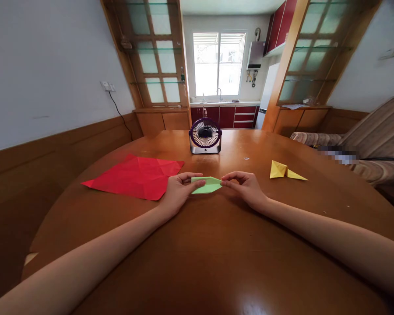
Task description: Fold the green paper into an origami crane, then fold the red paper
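Between my two hands is a piece of folded green paper (210, 185), flat and long with a pointed right end. My left hand (180, 188) grips its left end, thumb on top and fingers behind. At the pointed tip, my right hand (244, 186) pinches the paper between thumb and fingers. Left of my left hand lies a creased sheet of red paper (131, 177), opened out on the table, its right part close to my wrist. To the right of my right hand sits a folded yellow paper shape (278, 169) with a thin pointed tail.
A small purple desk fan (205, 134) stands beyond my hands on the round wooden table (216, 262). Small scraps (246, 158) lie on the tabletop. A striped armchair (374, 131) is at the right, and a wall socket (107, 86) with a black cord is at the left.
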`<state>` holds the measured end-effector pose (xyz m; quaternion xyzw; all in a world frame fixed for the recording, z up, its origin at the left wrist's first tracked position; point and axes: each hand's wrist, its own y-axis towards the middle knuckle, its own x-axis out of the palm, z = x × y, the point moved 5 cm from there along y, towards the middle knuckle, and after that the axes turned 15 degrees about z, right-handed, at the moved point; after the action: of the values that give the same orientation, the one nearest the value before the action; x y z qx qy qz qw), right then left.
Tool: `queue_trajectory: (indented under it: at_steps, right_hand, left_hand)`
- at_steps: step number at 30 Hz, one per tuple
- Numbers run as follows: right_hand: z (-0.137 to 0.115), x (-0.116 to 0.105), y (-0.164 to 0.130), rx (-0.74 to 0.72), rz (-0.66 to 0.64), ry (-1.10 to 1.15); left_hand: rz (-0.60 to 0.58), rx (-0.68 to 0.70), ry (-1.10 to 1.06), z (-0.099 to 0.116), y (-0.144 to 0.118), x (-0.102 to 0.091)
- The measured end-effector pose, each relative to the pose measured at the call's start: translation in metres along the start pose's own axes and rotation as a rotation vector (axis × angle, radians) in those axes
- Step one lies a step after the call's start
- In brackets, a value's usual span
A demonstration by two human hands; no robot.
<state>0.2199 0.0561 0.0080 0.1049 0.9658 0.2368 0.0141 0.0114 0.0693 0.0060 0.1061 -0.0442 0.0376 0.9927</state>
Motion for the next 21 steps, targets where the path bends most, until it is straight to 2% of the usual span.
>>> queue_trajectory:
  at_steps: [7, 10, 21]
  right_hand:
    - [0.002, -0.001, 0.000, 0.048, 0.003, 0.004]
    - [0.002, -0.001, 0.000, 0.066, 0.002, 0.021]
    - [-0.005, 0.000, -0.002, -0.056, -0.069, -0.033]
  left_hand:
    - [0.071, -0.069, -0.138, -0.002, 0.003, -0.001]
    - [0.051, -0.070, -0.164, -0.003, 0.004, 0.000]
    - [-0.100, 0.114, 0.245, 0.009, -0.003, 0.003]
